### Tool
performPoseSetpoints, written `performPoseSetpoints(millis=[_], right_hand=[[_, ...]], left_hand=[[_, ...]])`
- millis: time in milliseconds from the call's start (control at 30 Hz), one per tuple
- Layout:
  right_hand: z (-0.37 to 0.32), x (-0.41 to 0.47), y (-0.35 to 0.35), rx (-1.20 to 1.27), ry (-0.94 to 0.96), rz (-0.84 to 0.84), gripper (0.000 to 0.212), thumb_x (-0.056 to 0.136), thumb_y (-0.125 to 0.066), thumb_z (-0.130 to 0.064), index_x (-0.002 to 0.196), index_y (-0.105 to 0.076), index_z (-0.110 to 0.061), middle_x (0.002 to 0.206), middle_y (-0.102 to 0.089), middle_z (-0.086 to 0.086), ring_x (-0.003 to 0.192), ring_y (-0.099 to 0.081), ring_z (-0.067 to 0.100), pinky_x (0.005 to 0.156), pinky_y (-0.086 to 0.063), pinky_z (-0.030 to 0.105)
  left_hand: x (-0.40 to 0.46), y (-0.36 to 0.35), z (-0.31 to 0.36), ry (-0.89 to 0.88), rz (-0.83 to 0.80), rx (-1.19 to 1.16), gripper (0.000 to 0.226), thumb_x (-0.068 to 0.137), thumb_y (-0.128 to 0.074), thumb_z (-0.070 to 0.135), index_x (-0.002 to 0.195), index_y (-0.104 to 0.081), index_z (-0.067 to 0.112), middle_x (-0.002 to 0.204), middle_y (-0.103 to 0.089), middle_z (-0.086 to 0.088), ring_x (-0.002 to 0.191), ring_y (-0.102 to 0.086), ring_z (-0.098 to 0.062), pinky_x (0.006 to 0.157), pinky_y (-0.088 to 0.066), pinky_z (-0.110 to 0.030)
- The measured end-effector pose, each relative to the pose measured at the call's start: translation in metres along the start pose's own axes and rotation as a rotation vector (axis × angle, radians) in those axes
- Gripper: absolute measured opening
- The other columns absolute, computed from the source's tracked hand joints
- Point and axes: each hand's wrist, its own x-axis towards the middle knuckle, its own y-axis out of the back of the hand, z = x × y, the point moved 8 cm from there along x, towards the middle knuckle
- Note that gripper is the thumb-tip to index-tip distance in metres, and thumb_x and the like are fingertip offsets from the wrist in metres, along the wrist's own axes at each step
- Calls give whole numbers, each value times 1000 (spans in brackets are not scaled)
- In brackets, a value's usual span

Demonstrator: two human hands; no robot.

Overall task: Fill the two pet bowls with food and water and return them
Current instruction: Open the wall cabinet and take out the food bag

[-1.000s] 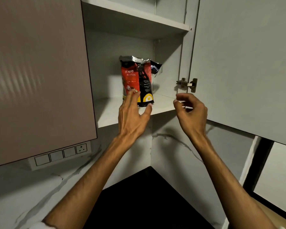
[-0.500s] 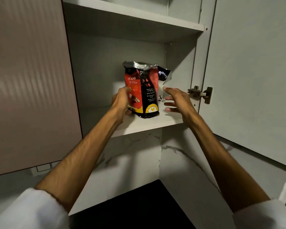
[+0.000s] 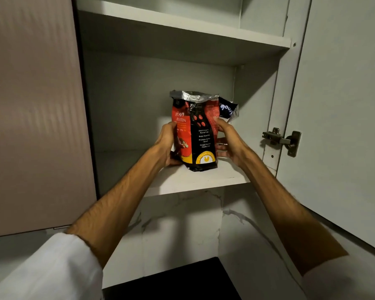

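Note:
A red and black pet food bag [image 3: 195, 131] with a crumpled silver top stands upright on the lower shelf [image 3: 195, 180] of an open wall cabinet. My left hand [image 3: 167, 146] grips the bag's left side low down. My right hand [image 3: 230, 139] holds its right side, thumb on the front panel. A second dark bag [image 3: 227, 109] shows partly behind the first, at its upper right. No pet bowl is in view.
The open cabinet door [image 3: 342, 118] hangs at the right, its metal hinge [image 3: 281, 139] close to my right hand. A closed beige door [image 3: 33, 113] fills the left. An upper shelf [image 3: 182, 24] sits above. Marbled wall and a dark counter [image 3: 173, 282] lie below.
Both hands have reached into the cabinet and closed on the two sides of the pet food bag. The view has moved closer to the shelf.

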Motion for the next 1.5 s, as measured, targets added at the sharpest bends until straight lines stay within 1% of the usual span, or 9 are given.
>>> performPoseSetpoints(millis=[100, 200, 333, 433, 533, 667, 1000, 1267, 1500], right_hand=[[5, 4, -7, 22, 11, -10, 67, 91, -58, -72, 136, -62, -23, 124, -73, 9, 108, -72, 25, 97, -57, 47], [8, 9, -11, 21, 7, -13, 65, 91, -57, -72, 134, -64, -24, 125, -73, 8, 113, -71, 27, 103, -54, 53], [8, 12, -13, 32, 22, -19, 58, 91, -56, -73, 127, -65, -29, 123, -74, 5, 114, -70, 28, 105, -51, 58], [7, 12, -13, 40, 40, -17, 52, 91, -56, -73, 122, -66, -33, 119, -75, 2, 112, -71, 27, 103, -52, 56], [4, 11, -14, 39, 66, -16, 43, 93, -55, -72, 112, -68, -36, 109, -78, -2, 106, -73, 24, 99, -54, 51], [1, 5, -15, 35, 90, -13, 44, 95, -53, -70, 113, -69, -32, 108, -78, -1, 101, -73, 23, 104, -51, 57], [-11, -32, -2, 18, 99, 52, 55, 93, -59, -67, 124, -68, -23, 113, -78, 1, 106, -74, 24, 105, -52, 56], [-27, -76, 13, -21, 107, 109, 50, 93, -58, -67, 115, -72, -24, 93, -80, -6, 91, -75, 18, 83, -56, 41], [-37, -125, 17, -47, 98, 179, 47, 95, -57, -66, 113, -70, -25, 101, -78, -2, 98, -73, 22, 88, -56, 44]], left_hand=[[7, 0, 5, -61, 35, 4, 45, 108, -31, 46, 82, -60, 23, 78, -70, -7, 82, -63, -28, 83, -50, -48], [10, -4, 5, -62, 27, 2, 46, 108, -30, 46, 82, -60, 22, 52, -70, 0, 78, -62, -26, 66, -47, -40], [12, -4, 5, -85, 69, 16, 46, 108, -28, 47, 81, -58, 25, 47, -67, 3, 71, -63, -23, 57, -45, -34], [12, -2, 5, -100, 92, 22, 44, 107, -29, 48, 83, -58, 25, 48, -68, 2, 60, -68, -21, 52, -47, -28], [9, -2, 8, -138, 109, 28, 43, 107, -33, 46, 83, -61, 23, 60, -72, -3, 73, -65, -22, 59, -46, -32], [6, -3, 9, -155, 117, 40, 43, 106, -34, 46, 88, -63, 20, 84, -70, -9, 79, -65, -24, 65, -48, -35], [-18, -9, 8, -135, 73, 30, 42, 104, -38, 46, 92, -66, 18, 87, -72, -11, 82, -68, -26, 66, -50, -36], [-52, -22, 8, -110, 15, 7, 40, 102, -40, 46, 95, -65, 16, 94, -72, -13, 90, -69, -30, 95, -55, -49], [-90, -26, 8, -114, -60, -3, 37, 101, -41, 45, 95, -63, 16, 90, -72, -13, 85, -70, -30, 78, -58, -43]])
